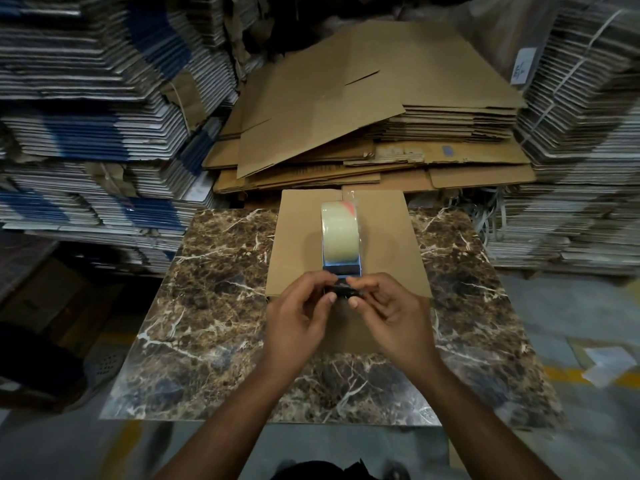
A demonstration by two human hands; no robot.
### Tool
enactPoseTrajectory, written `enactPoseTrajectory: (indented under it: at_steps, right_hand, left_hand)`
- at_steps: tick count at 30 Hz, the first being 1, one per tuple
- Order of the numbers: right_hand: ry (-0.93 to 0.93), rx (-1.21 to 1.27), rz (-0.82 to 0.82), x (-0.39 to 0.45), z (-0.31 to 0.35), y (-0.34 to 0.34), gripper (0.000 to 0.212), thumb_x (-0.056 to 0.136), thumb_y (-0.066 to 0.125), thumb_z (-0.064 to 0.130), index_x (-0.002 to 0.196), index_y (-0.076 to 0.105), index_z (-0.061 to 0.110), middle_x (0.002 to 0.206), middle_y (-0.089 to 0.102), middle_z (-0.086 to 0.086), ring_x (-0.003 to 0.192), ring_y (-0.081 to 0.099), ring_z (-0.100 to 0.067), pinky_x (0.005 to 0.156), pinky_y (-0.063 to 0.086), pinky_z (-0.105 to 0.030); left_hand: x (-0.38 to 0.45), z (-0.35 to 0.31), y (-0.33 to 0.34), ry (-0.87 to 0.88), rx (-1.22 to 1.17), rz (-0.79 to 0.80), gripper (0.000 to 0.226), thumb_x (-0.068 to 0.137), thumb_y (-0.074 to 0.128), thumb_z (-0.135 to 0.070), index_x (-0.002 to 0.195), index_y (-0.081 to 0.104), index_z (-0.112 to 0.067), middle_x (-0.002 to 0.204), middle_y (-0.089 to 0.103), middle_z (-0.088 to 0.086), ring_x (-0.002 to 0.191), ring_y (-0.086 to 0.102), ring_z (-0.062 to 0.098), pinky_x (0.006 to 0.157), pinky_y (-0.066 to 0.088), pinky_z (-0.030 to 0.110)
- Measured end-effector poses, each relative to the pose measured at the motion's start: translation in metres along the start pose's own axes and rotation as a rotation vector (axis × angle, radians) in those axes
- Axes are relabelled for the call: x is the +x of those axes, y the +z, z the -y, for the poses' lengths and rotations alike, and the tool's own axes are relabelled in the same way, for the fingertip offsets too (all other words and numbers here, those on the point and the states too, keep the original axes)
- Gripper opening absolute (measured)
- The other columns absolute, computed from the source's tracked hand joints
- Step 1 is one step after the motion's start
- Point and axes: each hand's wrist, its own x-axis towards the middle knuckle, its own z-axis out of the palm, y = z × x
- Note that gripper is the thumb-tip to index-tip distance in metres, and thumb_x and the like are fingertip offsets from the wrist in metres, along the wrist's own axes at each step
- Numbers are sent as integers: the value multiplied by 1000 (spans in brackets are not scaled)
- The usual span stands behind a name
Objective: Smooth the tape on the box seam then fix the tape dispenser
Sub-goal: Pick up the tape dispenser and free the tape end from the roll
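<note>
From the head camera, a flat brown cardboard box (346,244) lies on the marble-patterned table (214,306), reaching from the middle of the table out past its far edge. A strip of clear tape (349,195) shows along the seam at the box's far end. On top of the box, along its centre line, sits the tape dispenser (341,244) with a pale, yellowish roll of tape and a bluish metal frame; its dark handle end points toward the person.

Both hands meet at that near end. The left hand (298,317) has its fingers curled, thumb and forefinger pinched on the dark part of the dispenser from the left. The right hand (391,317) mirrors it, fingers bent and pinching the same dark part from the right. The fingertips of the two hands nearly touch. What exactly they grip is hidden by the fingers.

Beyond the far edge of the table lies a heap of flattened brown cartons (363,116). Tall stacks of bundled cardboard sheets (86,116) stand to the left and right of it.
</note>
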Motion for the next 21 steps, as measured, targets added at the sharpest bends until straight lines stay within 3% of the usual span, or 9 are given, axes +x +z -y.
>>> enactPoseTrajectory:
  at_steps: [3, 5, 7, 10, 13, 16, 18, 21]
  right_hand:
    - [10, 1, 15, -1, 4, 3, 58, 88, 73, -4, 134, 61, 29, 119, 75, 2, 116, 70, -10, 101, 56, -34]
    - [23, -4, -7, 1, 3, 4, 67, 84, 76, -5, 140, 57, 27, 131, 70, 1, 122, 66, -9, 101, 55, -31]
    - [11, -39, -67, 3, 1, 4, 60, 80, 80, -5, 133, 66, 21, 140, 63, 1, 123, 66, -12, 97, 58, -31]
    - [-73, -248, -149, 8, -3, 5, 30, 80, 82, 0, 106, 80, 15, 131, 69, -2, 114, 70, -9, 88, 62, -30]
    - [-145, -340, -208, 10, -4, 7, 16, 82, 80, 3, 95, 81, 12, 123, 73, -4, 109, 71, -8, 86, 62, -29]
    - [-196, -354, -234, 8, -4, 8, 11, 84, 79, 5, 94, 80, 10, 121, 71, -3, 106, 70, -8, 81, 62, -27]
    - [-221, -368, -233, 7, -5, 6, 11, 84, 79, 4, 94, 79, 10, 116, 66, -4, 102, 69, -8, 73, 63, -27]
    - [-253, -381, -199, 7, -6, 5, 12, 85, 77, 0, 93, 79, 9, 113, 69, -6, 100, 71, -10, 74, 63, -28]
  left_hand:
    - [2, 0, 7, -30, 3, -83, 25, 90, 72, -3, 109, 70, -19, 98, 77, -6, 94, 74, 4, 84, 61, 28]
    - [3, 0, 10, -50, -5, -111, 22, 89, 73, -3, 107, 72, -14, 95, 77, -6, 92, 74, 2, 83, 61, 26]
    - [3, -1, 12, -77, -35, -127, 23, 88, 74, -2, 108, 72, -13, 95, 78, -7, 91, 75, 2, 83, 60, 24]
    - [1, 2, 10, -71, -77, -127, 29, 86, 76, -1, 110, 72, -16, 99, 78, -7, 94, 75, 7, 84, 62, 30]
    - [-1, 7, 8, -28, -59, -87, 43, 85, 77, 0, 120, 70, -23, 120, 72, -6, 110, 71, 11, 90, 61, 37]
    - [0, 9, 5, -129, -197, -63, 50, 82, 79, -1, 124, 68, -26, 143, 57, -2, 125, 63, 16, 95, 58, 34]
    - [1, 10, 3, -182, -224, -52, 49, 80, 81, -2, 122, 68, -25, 133, 64, 0, 119, 68, 13, 95, 59, 36]
    - [1, 12, 5, -188, -152, -49, 51, 80, 82, -5, 125, 66, -23, 123, 72, 1, 109, 72, 6, 95, 59, 31]
